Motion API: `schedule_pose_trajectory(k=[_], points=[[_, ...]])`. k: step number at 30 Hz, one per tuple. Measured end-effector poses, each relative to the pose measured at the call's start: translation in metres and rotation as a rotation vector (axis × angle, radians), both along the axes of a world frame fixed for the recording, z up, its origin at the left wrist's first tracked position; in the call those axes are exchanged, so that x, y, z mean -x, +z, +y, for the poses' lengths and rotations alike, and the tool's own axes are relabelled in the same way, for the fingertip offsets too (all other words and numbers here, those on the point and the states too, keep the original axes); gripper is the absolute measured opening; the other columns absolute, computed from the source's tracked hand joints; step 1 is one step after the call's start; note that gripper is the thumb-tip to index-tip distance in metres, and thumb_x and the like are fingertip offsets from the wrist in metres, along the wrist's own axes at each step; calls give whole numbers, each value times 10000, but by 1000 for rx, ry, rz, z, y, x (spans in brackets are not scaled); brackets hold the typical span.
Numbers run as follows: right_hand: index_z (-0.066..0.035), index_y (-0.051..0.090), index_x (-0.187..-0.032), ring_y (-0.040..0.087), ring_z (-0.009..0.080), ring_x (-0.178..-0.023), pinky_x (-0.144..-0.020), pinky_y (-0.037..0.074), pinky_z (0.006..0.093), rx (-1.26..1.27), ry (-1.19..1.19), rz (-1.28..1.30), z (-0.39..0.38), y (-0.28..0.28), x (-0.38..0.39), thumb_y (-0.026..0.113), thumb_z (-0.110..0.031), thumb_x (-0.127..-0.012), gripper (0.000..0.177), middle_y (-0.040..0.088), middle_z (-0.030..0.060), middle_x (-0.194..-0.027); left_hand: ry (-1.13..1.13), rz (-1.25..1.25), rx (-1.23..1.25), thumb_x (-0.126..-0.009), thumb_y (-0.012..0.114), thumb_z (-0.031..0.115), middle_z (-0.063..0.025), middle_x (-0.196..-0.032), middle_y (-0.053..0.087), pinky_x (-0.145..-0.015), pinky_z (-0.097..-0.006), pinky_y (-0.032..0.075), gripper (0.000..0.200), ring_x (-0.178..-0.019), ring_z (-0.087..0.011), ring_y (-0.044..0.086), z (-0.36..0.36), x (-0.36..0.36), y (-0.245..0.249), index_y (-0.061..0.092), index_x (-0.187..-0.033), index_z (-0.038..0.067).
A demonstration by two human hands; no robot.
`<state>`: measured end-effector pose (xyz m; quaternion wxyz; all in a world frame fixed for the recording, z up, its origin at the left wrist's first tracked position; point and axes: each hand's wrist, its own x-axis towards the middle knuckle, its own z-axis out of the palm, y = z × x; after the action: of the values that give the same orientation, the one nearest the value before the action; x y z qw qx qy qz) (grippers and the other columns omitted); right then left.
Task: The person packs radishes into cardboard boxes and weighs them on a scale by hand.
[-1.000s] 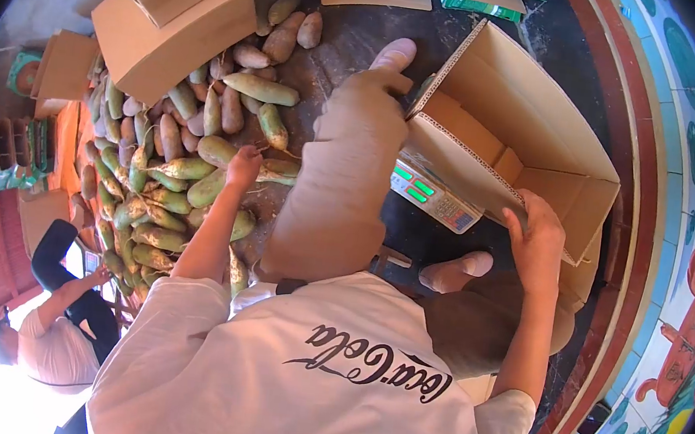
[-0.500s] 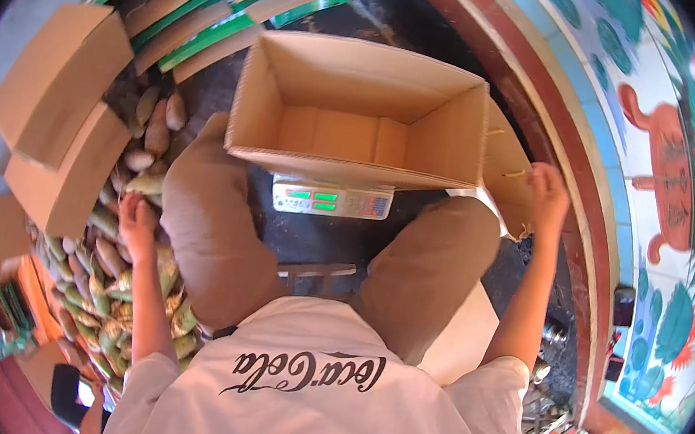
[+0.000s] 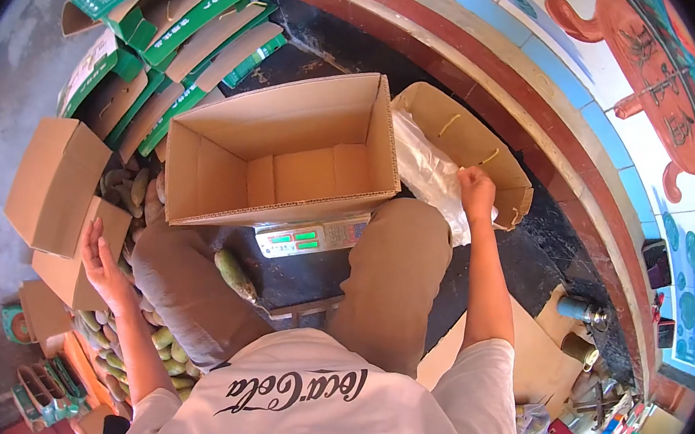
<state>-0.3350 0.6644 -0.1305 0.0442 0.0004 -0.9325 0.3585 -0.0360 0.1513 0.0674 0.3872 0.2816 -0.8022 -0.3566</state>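
Note:
My left hand [image 3: 107, 271] is raised with its fingers spread, holding nothing, beside the plain cardboard boxes on the left. My right hand [image 3: 476, 195] has its fingers pinched together at the edge of a clear, crinkled plastic bag [image 3: 428, 159]. The bag lies over a flat-bottomed carton [image 3: 428, 98] with yellow cord handles. In front of me an open, bare-inside cardboard box [image 3: 282, 113] sits tilted on a digital scale [image 3: 280, 245] with green lit displays. One green, elongated tuber-like vegetable [image 3: 235, 275] lies on the dark floor between my legs.
A heap of similar vegetables [image 3: 114, 353] lies to the left. Green printed cartons [image 3: 181, 40] are stacked at far left, near plain boxes [image 3: 58, 187]. A raised red-brown ledge [image 3: 511, 111] runs along the painted wall. A blue-topped flask [image 3: 577, 310] stands at right.
My view has turned right. My right hand has come down onto the plastic bag. My left hand has opened and moved away from the heap. The vegetable between my legs is now visible.

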Motion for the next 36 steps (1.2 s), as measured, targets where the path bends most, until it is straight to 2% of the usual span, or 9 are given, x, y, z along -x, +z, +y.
schedule_pose_trajectory(k=[6,10,15,17,19,22,26,32,36], points=[[-11,539,-767,574,321,-680,-641,453,378,215,-88,384,11,66,10,582,-137,-864,165,575,153,-719,-193,141,139,-946,424,88,-148,-1248,542,-1022,-359,350,324,-1182,-229,488,79,61,53,468,-1250,-15],[-19,564,-793,569,303,-666,-636,454,355,210,48,389,-1,155,-2,595,-140,-855,140,583,151,-732,-728,91,109,-866,488,31,-114,-1206,567,-972,-350,394,328,-1104,-213,530,173,131,90,536,-1189,-2],[-25,577,-817,559,307,-675,-634,453,342,168,283,426,-14,186,-11,610,-141,-839,123,580,158,-754,-1184,-27,580,-732,700,117,-164,-1326,450,-1024,-374,353,654,-1247,-308,411,296,235,60,412,-1318,68],[-23,588,-834,562,296,-683,-641,455,333,210,310,365,-15,188,-23,604,-127,-840,106,592,152,-760,-1057,-26,866,-753,675,146,-177,-1192,555,-922,-392,431,464,-1127,-319,519,330,267,21,537,-1188,61],[-35,607,-872,560,271,-696,-662,456,303,433,298,301,-3,178,-26,614,-100,-827,79,623,128,-792,-1153,-596,893,-810,596,193,-163,-951,643,-766,-422,480,206,-921,-318,612,347,293,17,637,-972,71],[-39,630,-923,605,259,-758,-698,470,309,558,81,140,46,105,-19,646,-153,-807,164,652,122,-857,-1082,-460,858,-859,510,225,-141,-776,645,-657,-453,475,203,-756,-324,626,349,302,-3,649,-814,85],[-27,644,-974,648,264,-885,-733,509,381,-579,315,36,55,8,-56,658,-327,-781,357,653,173,-928,-1068,-554,726,-872,491,229,-156,-826,645,-692,-454,481,202,-804,-341,618,348,295,-2,651,-872,105],[-67,636,-918,667,275,-733,-630,522,394,-640,195,64,69,-68,-49,627,-272,-783,246,667,121,-824,-1070,-578,585,-873,498,236,-175,-891,642,-743,-448,481,217,-856,-368,604,357,275,10,654,-953,109],[-97,604,-804,666,283,-711,-605,523,398,-682,104,-21,109,-21,-86,592,-187,-796,91,660,126,-773,-1100,-487,407,-874,490,232,-183,-896,639,-754,-441,476,230,-858,-372,602,358,265,11,650,-970,99]])
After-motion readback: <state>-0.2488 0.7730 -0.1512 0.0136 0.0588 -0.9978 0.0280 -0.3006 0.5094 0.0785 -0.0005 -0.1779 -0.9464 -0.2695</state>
